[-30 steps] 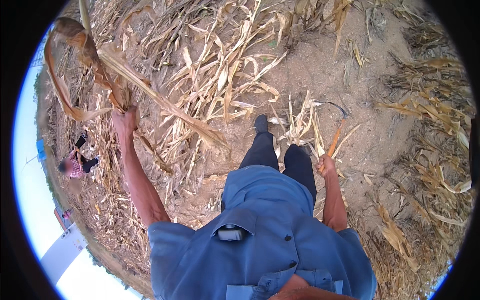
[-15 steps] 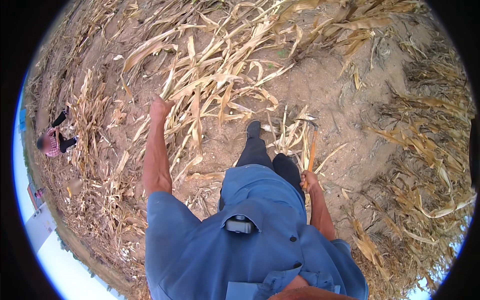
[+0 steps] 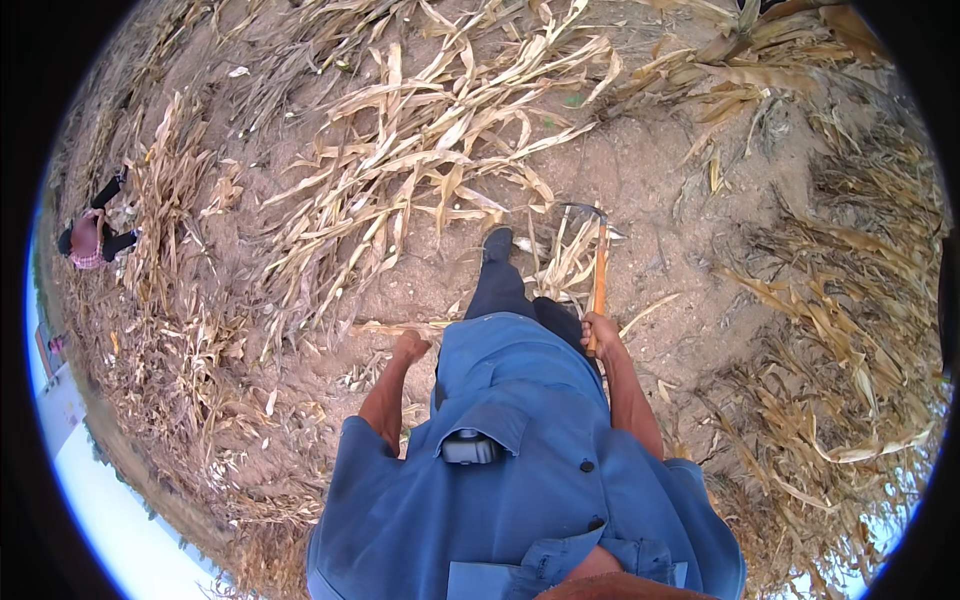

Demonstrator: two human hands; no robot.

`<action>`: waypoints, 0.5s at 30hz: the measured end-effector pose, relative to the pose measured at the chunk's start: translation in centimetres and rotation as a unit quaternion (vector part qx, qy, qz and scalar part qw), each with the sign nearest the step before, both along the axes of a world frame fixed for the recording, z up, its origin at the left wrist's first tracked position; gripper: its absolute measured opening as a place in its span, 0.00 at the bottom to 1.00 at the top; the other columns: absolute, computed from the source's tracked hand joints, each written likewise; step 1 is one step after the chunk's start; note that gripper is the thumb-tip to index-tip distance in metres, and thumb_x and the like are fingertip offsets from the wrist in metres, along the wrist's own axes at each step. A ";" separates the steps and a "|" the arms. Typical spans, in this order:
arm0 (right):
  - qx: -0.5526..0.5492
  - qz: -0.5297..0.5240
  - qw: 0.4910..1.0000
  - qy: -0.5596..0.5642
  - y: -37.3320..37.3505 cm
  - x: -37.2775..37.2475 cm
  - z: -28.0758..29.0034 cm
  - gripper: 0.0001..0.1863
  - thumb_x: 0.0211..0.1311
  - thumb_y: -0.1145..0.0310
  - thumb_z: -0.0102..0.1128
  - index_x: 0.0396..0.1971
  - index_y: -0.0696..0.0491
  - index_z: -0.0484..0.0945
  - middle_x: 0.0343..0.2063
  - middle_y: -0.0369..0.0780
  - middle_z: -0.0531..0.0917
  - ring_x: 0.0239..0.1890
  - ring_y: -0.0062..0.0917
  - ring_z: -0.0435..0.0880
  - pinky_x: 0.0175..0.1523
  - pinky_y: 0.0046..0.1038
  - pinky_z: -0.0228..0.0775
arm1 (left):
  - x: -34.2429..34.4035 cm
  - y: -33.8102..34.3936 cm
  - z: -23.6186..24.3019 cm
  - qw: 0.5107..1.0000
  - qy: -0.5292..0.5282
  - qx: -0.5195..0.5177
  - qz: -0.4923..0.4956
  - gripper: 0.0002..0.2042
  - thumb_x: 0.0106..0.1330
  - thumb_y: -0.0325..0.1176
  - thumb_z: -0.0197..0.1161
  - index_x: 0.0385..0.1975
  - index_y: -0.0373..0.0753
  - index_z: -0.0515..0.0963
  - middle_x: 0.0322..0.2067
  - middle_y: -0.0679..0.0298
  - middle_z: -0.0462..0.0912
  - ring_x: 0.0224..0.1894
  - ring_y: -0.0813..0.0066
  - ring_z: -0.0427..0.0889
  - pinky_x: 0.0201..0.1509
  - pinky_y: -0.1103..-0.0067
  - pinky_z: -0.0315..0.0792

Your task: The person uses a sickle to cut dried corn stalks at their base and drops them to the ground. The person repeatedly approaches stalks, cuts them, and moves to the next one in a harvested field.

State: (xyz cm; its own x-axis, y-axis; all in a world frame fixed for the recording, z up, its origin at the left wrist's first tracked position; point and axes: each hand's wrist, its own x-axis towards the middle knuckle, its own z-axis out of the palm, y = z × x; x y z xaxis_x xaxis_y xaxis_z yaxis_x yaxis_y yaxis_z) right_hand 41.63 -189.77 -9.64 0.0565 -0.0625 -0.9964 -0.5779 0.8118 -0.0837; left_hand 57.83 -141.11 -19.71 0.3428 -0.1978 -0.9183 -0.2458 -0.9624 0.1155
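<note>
Orange colour marks the slim, straight handle of the sickle with a dark, curved metal blade [image 3: 600, 262]. The right hand [image 3: 600, 332] is closed firmly around the lower part of this handle. The blade points forward from the person, close to the small tuft of pale, dry maize leaves [image 3: 570, 262]; whether it touches them, I cannot tell. The left hand [image 3: 411, 347] is well apart from the right one, beside the blue shirt [image 3: 530, 400]. Its fingers look curled, and I see nothing in it, but how tightly they are closed I cannot tell.

In front and to the left, the wide, loose pile of straw-coloured maize stalks [image 3: 430, 160] lies flat on the brown, bare soil [image 3: 670, 185]. I judge that these stalks are already cut and laid down, so this part seems mostly done. The small tuft lies near the dark shoe [image 3: 497, 245], apart from the pile, and is perhaps left to gather. On the right is the dense band of brownish, dry maize plants [image 3: 820, 340]; whether they are rooted or cut, the view does not show clearly, so the remaining amount is uncertain.
</note>
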 end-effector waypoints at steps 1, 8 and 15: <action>-0.004 0.003 1.000 -0.007 -0.2 -0.2 -0.1 0.06 0.61 0.74 0.55 0.24 0.55 0.70 0.15 0.34 0.69 0.13 0.18 0.64 0.17 0.24 0.59 | -0.5 0.3 0.2 1.000 0.019 -0.009 0.004 0.21 0.56 0.48 0.62 0.34 0.33 0.84 0.43 0.45 0.83 0.47 0.50 0.83 0.50 0.62 0.77; -0.005 0.010 1.000 -0.006 -1.2 -2.7 -0.2 0.06 0.60 0.75 0.56 0.24 0.54 0.71 0.15 0.33 0.70 0.13 0.18 0.65 0.17 0.26 0.60 | -0.1 -4.6 2.0 0.987 -0.041 -0.153 0.009 0.16 0.57 0.43 0.60 0.27 0.35 0.83 0.31 0.51 0.85 0.37 0.54 0.85 0.42 0.65 0.77; 0.003 -0.114 0.993 -0.033 -2.1 -8.3 -1.7 0.08 0.61 0.73 0.54 0.23 0.52 0.69 0.14 0.32 0.68 0.13 0.17 0.64 0.16 0.24 0.60 | 2.5 -14.4 4.4 0.923 -0.010 -0.223 0.314 0.20 0.58 0.33 0.61 0.49 0.31 0.80 0.30 0.48 0.86 0.27 0.67 0.86 0.33 0.74 0.78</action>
